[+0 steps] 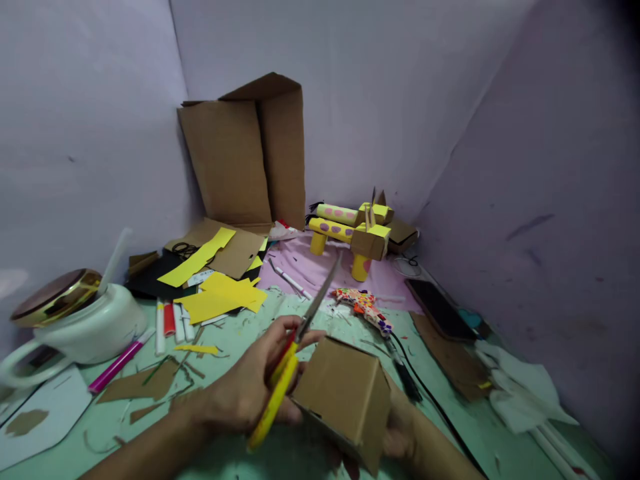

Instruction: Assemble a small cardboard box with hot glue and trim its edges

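Observation:
Yellow-handled scissors [280,393] rest in my left hand [250,387], their blades pointing up and away over the table. The fingers of that hand curl round the handles near the pivot and lie beside a small brown cardboard box [337,383]. My right hand [400,427] grips this box from its right side and below, with most of its fingers hidden behind the cardboard. Beyond the box lies a glue gun [363,307] with a floral pattern. Two yellow cardboard animal figures [333,229] with spots are at the back.
A large cardboard piece [230,160] leans on the back wall. Yellow paper [220,297], markers [169,320], scraps [145,383] and a white pot [107,323] lie left. A phone [440,310], crumpled tissue [525,387] and a black cable [435,400] are right.

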The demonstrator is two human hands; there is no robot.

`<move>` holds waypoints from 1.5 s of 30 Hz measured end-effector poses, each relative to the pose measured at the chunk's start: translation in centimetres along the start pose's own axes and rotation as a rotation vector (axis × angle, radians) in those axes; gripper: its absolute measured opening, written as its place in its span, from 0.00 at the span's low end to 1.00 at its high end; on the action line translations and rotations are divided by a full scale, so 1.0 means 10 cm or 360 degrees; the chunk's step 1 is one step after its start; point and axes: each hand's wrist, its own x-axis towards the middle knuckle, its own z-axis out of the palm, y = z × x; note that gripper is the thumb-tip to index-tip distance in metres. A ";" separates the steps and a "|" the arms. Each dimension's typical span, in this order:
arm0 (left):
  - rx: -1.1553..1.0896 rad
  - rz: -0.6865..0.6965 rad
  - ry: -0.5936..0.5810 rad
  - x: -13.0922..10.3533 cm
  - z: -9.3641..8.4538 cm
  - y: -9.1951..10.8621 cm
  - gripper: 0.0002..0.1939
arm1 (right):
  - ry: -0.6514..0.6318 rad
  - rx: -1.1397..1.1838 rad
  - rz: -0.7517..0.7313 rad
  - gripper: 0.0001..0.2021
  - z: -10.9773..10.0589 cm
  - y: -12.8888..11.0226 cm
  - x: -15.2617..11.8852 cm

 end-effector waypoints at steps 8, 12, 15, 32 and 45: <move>-0.0139 0.0123 0.0219 0.09 -0.03 -0.01 0.42 | 0.0138 -0.0062 -0.0475 0.31 0.00 0.00 0.02; -0.0171 0.0294 0.0405 0.11 -0.07 -0.04 0.41 | 0.0193 -0.0477 -0.0948 0.44 -0.04 0.09 0.07; -0.0191 0.0303 0.0460 0.12 -0.01 -0.09 0.42 | 0.0375 -0.0812 -0.1121 0.50 -0.05 0.18 0.13; 0.1496 0.0411 0.0622 -0.02 -0.13 -0.01 0.10 | 0.0572 0.0097 -0.1236 0.29 -0.22 -0.07 -0.13; 0.2136 0.0276 0.0404 -0.05 -0.23 -0.12 0.22 | 0.0445 0.0150 -0.1314 0.32 -0.22 -0.04 -0.15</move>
